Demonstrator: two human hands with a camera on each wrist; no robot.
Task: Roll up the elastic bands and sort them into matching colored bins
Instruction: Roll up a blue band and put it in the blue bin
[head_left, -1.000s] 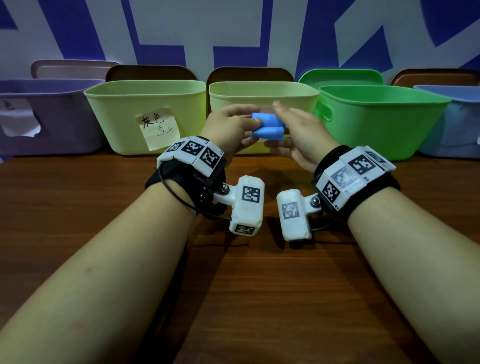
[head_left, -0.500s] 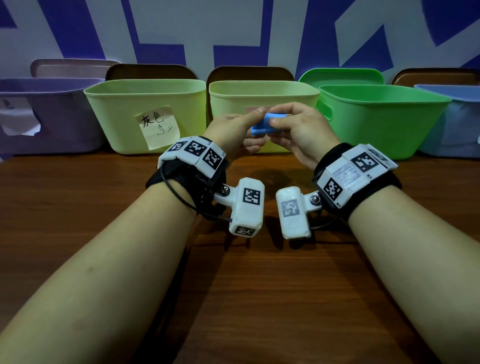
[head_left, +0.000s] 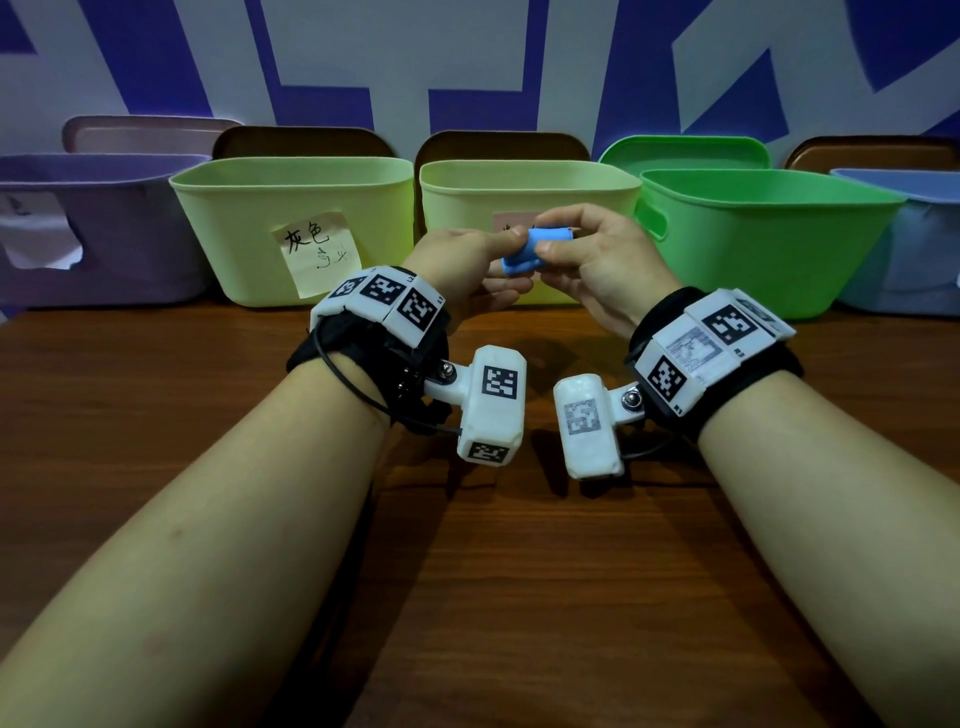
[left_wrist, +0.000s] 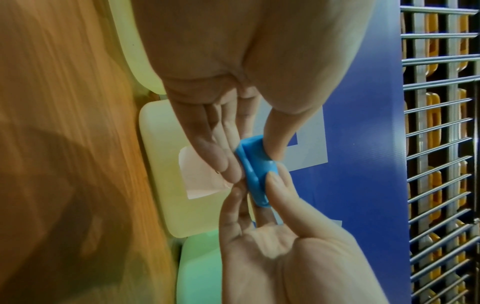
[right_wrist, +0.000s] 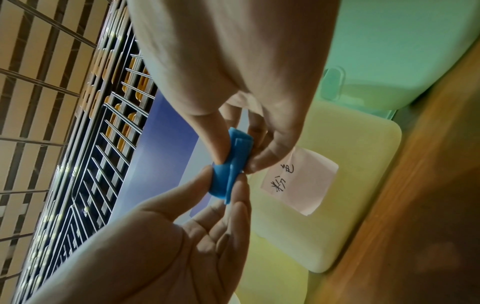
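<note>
A blue elastic band (head_left: 532, 252), rolled into a short flat bundle, is held above the table in front of the pale yellow bin (head_left: 530, 179). My left hand (head_left: 506, 262) pinches its left end between thumb and fingers. My right hand (head_left: 558, 244) pinches its right end, fingers curled over the top. In the left wrist view the blue band (left_wrist: 257, 174) sits between my left thumb and fingers (left_wrist: 223, 162), with the right hand (left_wrist: 272, 246) below it. The right wrist view shows the layered edge of the blue band (right_wrist: 231, 166). The light blue bin (head_left: 904, 234) stands at the far right.
A row of bins lines the back of the wooden table (head_left: 493, 597): purple bin (head_left: 93, 244), yellow-green bin (head_left: 249, 218) with a handwritten note, pale yellow, green bin (head_left: 769, 244), light blue. Lids lean against the wall behind them.
The right fingers have come over the top of the band. The band has turned from two side-by-side lobes into one tilted, tighter bundle. Both hands stayed in place.
</note>
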